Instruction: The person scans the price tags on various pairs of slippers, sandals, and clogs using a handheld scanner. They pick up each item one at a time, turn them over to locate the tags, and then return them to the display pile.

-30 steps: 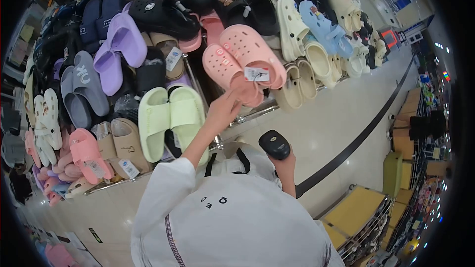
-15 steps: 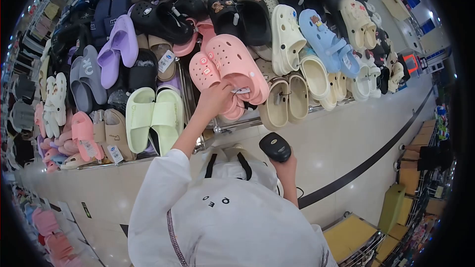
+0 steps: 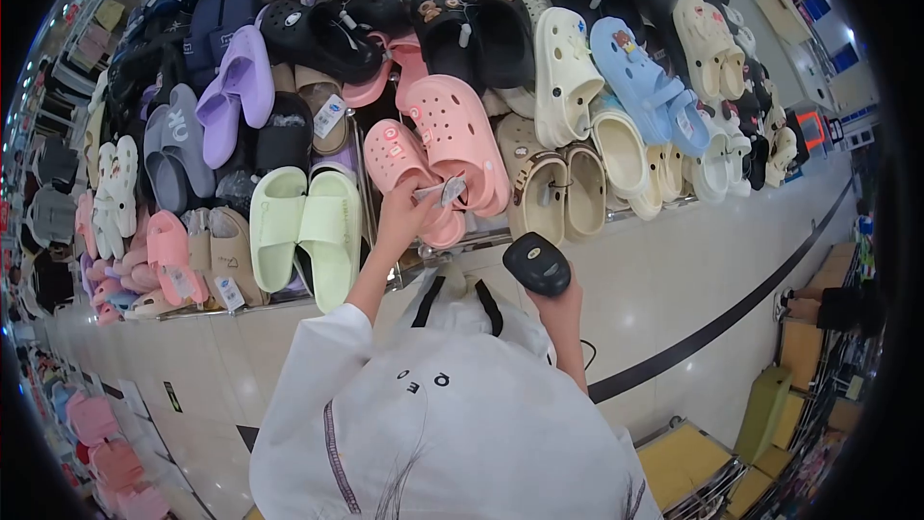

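1. We have the pink clogs [image 3: 460, 130] just right of the green slides [image 3: 327, 221], toes pointing away from us and heels toward us.
2. We see one even salmon pink over the pair, with broad, rounded toes. Round holes run in rows across the uppers, and longer openings line the outer side of the right clog, the one farther from the green slides.
3. On the left clog, nearer the green slides, we find small red-and-white charms set among the holes; another sits on the inner edge of the right clog. We cannot make out their lettering.
4. The two lie unevenly: the left one sits a little closer to us.
5. Our left hand [image 3: 402, 215] is right of the green slides, at the heel end of the clogs, its grip pinching the near end of a pale tag [image 3: 448, 190]. We cannot read its print.
6. Our right hand [image 3: 560, 300] is farther right of the green slides and lower, its grip closed round a black scanner [image 3: 536, 265].
7. Behind the green slides, to their left, we see purple slides [image 3: 248, 77]; well to their right are tan clogs [image 3: 523, 146].
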Demonstrator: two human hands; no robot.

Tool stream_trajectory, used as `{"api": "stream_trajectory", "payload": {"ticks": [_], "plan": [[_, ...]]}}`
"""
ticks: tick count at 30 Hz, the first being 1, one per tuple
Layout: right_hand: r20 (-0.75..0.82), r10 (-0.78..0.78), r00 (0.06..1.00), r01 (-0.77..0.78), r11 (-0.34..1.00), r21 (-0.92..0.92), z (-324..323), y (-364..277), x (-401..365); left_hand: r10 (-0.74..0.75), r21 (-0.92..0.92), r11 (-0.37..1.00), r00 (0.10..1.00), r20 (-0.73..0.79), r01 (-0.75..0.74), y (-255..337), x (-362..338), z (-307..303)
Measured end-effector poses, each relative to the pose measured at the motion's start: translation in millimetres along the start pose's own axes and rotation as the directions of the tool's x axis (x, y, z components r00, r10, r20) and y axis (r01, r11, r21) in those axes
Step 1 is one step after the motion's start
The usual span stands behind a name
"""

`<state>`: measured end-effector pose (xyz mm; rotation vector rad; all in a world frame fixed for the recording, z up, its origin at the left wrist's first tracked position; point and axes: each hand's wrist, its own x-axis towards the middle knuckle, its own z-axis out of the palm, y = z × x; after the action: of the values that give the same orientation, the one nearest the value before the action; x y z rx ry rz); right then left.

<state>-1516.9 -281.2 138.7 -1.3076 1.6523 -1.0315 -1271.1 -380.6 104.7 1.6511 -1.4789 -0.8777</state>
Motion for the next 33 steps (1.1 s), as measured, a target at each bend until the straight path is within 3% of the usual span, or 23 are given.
{"api": "stream_trajectory", "payload": {"ticks": [1, 6, 9, 10, 12, 14, 16, 17, 19, 25, 30, 33], "plan": [[0.006, -0.003, 1.0, 0.003, 1.0, 0.0, 2.2, -1.7, 1.9, -0.003, -0.149, 0.989, 1.0, 0.004, 0.004, -6.4, 1.5, 1.8], [0.022, -0.009, 1.0, 0.009, 0.999, 0.038, 15.4, -13.0, 7.6, -0.191, -0.271, 0.937, 0.973, 0.13, 0.22, -6.5, -2.8, 3.2], [0.03, 0.01, 1.0, -0.012, 0.998, 0.061, 26.0, -17.2, 9.1, 0.159, -0.253, 0.952, 0.984, -0.084, -0.175, -2.8, -12.0, 7.7], [0.031, 0.012, 0.999, -0.014, 0.998, 0.058, 29.6, -19.7, 9.3, 0.156, -0.255, 0.951, 0.984, -0.084, -0.172, -1.6, -15.4, 7.3], [0.024, 0.018, 1.0, -0.02, 0.997, 0.074, 34.2, -25.6, 9.1, 0.457, 0.1, 0.888, 0.886, -0.085, -0.448, 6.2, -23.9, 5.0], [0.019, 0.017, 1.0, -0.018, 0.998, 0.052, 38.7, -26.2, 11.3, 0.435, 0.015, 0.9, 0.898, -0.064, -0.435, 10.0, -30.6, 5.9], [0.016, 0.024, 1.0, -0.025, 0.999, 0.03, 41.6, -28.2, 11.8, 0.276, -0.183, 0.94, 0.957, -0.092, -0.289, 11.4, -38.5, 7.6], [0.017, 0.034, 0.999, -0.034, 0.999, 0.017, 43.2, -31.9, 13.5, 0.27, -0.187, 0.941, 0.959, -0.085, -0.281, 5.7, -41.7, 10.3], [0.019, 0.049, 0.999, -0.049, 0.999, 0.003, 45.2, -36.1, 17.4, 0.053, -0.517, 0.851, 0.994, -0.097, -0.096, -6.6, -45.0, 15.3], [0.177, -0.031, 0.984, 0.05, 0.993, -0.103, 51.8, -57.4, 35.4, -0.065, -0.717, 0.694, 0.987, -0.147, -0.061, -15.9, -31.4, 9.5], [0.226, -0.104, 0.969, 0.164, 0.95, -0.266, 65.8, -73.2, 49.5, -0.093, -0.709, 0.705, 0.986, -0.139, -0.033, -20.6, -17.9, 0.7], [0.267, -0.065, 0.962, 0.151, 0.936, -0.317, 73.8, -85.7, 56.2, -0.073, -0.693, 0.719, 0.987, -0.145, -0.049, -22.3, -13.9, -2.4]]}}
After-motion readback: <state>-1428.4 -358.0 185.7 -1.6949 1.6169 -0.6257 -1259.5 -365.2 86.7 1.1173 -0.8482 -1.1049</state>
